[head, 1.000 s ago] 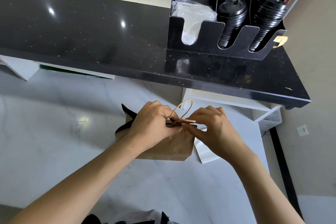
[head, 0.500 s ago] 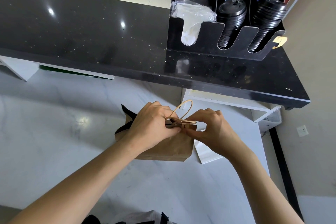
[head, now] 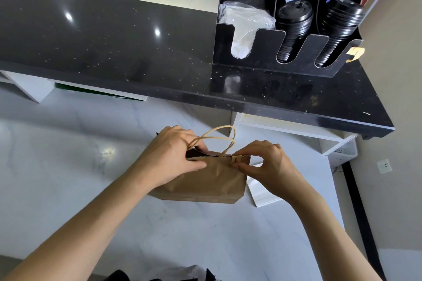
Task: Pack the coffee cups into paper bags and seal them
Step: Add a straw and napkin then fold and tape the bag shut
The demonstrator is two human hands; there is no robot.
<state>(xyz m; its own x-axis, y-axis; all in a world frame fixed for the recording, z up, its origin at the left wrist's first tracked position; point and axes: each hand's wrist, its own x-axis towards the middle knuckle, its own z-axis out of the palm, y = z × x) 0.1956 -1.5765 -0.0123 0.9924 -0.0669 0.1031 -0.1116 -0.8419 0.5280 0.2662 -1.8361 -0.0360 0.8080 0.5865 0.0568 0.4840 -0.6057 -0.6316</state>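
**Sealing the bag: the right hand shifted to the corner**

Comparing this moment with the view half a second before, the right hand point(head: 271, 164) had slid away from the middle of the bag's mouth toward its right end, and the gap between the two hands had widened. The brown kraft paper bag with twisted paper handles point(head: 205, 180) stood on the pale marbled worktop point(head: 68, 178), below the edge of the black speckled counter point(head: 114, 41), in much the same spot as before. The left hand point(head: 173, 155) pinched the left part of the folded top edge, thumb in front and fingers curled behind. The right hand's thumb and forefinger were closed on a small tan paper tab point(head: 237, 159) at the rim (whether sticker or fold I could not tell). A dark gap showed near the left hand, so the mouth probably was not fully shut. No cup was visible; presumably it sat inside. Sealing looked close to done, with the left side yet to be pressed.
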